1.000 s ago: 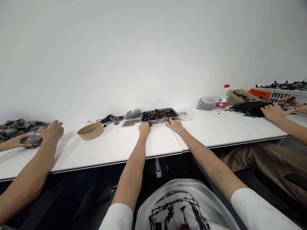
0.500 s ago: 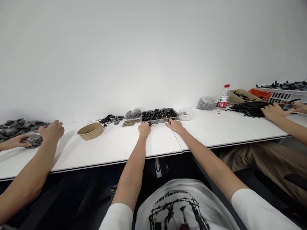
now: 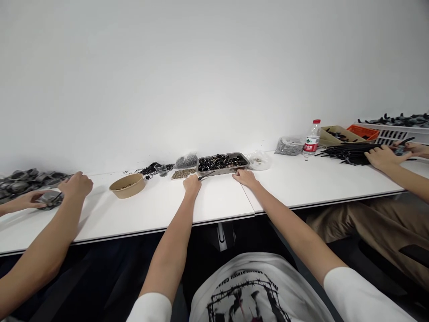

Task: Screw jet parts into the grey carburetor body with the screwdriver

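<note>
My left hand is closed round the near end of a thin dark tool, whose tip points right along the front of a metal tray. Small shiny black parts fill that tray. At the tray's front right corner, my right hand has its fingers bent together low over the table; whatever they pinch is too small to make out. Brass-coloured small pieces lie left of the tray, close to my left hand. A clear plastic bag rests behind my right hand.
A tan bowl, a clear cup and black rings stand to the left. Co-workers' hands are busy at far left, beside grey metal parts, and at right, over black tubes. A water bottle stands near the wall.
My left hand has moved left and slightly toward me with the thin dark tool, away from the right hand. My right hand has hardly moved.
</note>
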A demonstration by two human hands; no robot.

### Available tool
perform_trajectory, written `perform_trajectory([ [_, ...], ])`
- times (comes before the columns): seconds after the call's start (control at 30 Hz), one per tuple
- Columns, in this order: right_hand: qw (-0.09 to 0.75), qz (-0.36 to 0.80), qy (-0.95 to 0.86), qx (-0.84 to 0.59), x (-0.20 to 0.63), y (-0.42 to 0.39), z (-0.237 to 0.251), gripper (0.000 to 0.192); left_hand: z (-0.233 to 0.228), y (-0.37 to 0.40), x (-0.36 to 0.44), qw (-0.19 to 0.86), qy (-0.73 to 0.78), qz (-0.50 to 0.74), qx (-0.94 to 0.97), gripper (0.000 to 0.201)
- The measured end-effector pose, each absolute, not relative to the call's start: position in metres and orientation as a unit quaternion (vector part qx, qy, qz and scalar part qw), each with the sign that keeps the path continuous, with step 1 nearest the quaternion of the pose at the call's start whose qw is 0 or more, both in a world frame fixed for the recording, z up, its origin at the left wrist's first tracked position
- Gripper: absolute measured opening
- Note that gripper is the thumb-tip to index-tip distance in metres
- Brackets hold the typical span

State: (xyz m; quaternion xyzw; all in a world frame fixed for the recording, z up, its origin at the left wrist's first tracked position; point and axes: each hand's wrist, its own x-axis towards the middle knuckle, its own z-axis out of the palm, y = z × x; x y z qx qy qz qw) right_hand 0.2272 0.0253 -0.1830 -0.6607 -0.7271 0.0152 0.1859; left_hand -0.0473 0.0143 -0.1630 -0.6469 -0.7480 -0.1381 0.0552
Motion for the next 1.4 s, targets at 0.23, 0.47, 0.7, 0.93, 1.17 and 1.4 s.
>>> perform_trajectory([
  [0.23,0.187,0.017,-0.728,-0.66,0.224,0.023,-0.18,0.029,-0.158,0.01,-0.075,0.069,-0.761,-0.133,-0.631,0.026],
  [0.47,0.178,0.013,-0.729,-0.66,0.225,0.025,-0.182,0.03,-0.163,0.014,-0.077,0.063,-0.762,-0.136,-0.63,0.027],
  [0.7,0.18,0.012,-0.727,-0.663,0.226,0.029,-0.185,0.03,-0.164,0.017,-0.08,0.061,-0.758,-0.129,-0.637,0.027],
  [0.93,0.186,0.019,-0.729,-0.658,0.226,0.027,-0.185,0.029,-0.165,0.019,-0.083,0.063,-0.749,-0.116,-0.649,0.028],
  [1.17,0.191,0.023,-0.728,-0.658,0.227,0.026,-0.185,0.029,-0.165,0.02,-0.084,0.063,-0.744,-0.113,-0.656,0.032],
  [1.4,0.189,0.024,-0.728,-0.658,0.226,0.027,-0.184,0.029,-0.166,0.022,-0.084,0.065,-0.744,-0.114,-0.655,0.032],
])
